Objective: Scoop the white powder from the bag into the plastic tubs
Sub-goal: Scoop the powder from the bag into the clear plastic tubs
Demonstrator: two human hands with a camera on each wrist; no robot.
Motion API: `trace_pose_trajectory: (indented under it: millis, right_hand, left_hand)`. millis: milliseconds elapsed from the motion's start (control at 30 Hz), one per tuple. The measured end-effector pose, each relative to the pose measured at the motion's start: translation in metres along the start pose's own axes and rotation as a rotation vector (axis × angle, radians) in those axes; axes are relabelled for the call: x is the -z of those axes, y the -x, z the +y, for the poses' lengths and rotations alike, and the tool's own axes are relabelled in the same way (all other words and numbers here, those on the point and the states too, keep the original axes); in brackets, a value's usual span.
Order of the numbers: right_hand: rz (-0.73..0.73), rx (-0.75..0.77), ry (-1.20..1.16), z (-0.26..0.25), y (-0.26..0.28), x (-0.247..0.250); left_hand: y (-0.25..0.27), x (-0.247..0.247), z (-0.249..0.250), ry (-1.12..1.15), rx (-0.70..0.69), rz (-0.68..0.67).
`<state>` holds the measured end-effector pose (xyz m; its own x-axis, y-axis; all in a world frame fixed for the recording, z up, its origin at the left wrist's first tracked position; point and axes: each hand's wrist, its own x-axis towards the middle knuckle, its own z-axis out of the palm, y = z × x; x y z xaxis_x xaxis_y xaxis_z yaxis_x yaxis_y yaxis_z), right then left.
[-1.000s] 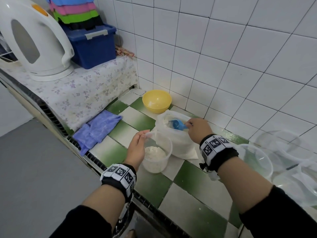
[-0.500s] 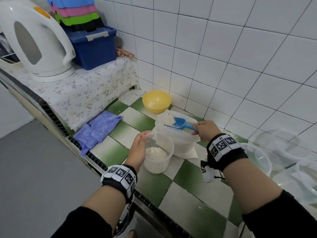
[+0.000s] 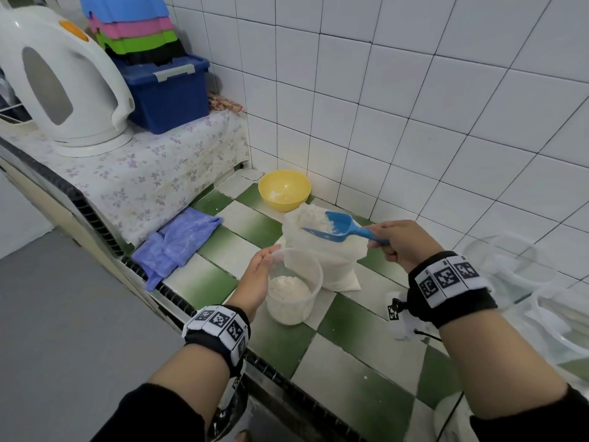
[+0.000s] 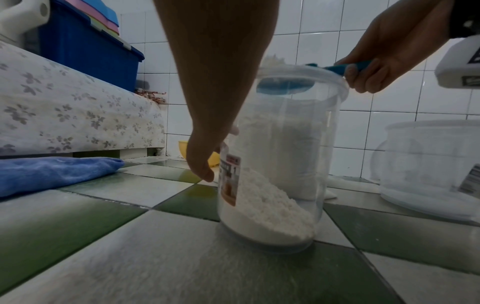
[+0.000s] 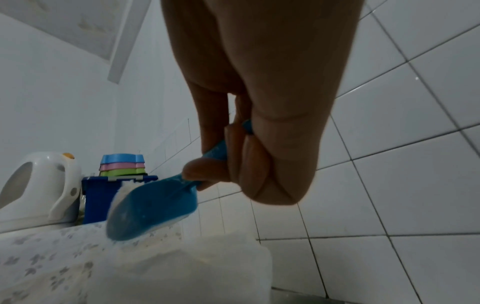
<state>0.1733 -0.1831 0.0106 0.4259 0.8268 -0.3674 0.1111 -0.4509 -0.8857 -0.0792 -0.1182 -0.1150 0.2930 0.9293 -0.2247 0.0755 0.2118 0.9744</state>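
While left hand point(image 3: 258, 275) steadies tub point(image 3: 294, 295), right hand point(image 3: 400, 242) lifts scoop point(image 3: 334, 226).

Little could be read. The clear plastic tub point(image 4: 272, 160) carried a red and white label point(image 4: 230, 181) on its side, where only a large digit "1" was legible and the rest was blurred. The empty tub point(image 4: 428, 168) to the right bore a sticker point(image 4: 470, 179) with what looked like barcode lines, unreadable, and the wristbands point(image 3: 446, 277) showed black-and-white square marker patterns, no letters.
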Motion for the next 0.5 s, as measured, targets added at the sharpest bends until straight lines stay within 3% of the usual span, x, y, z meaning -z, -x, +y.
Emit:
trace_pose_trajectory:
  millis: [200,500]
  right_hand:
    - [-0.163,0.043,0.165,0.0,0.023,-0.001]
    - [-0.106,0.321,0.673,-0.001,0.039,-0.04]
  left_hand:
    - [0.003,-0.002,0.001,0.005,-0.002,-0.011]
    - [0.003,-0.004,0.003,0.017,0.033,-0.029]
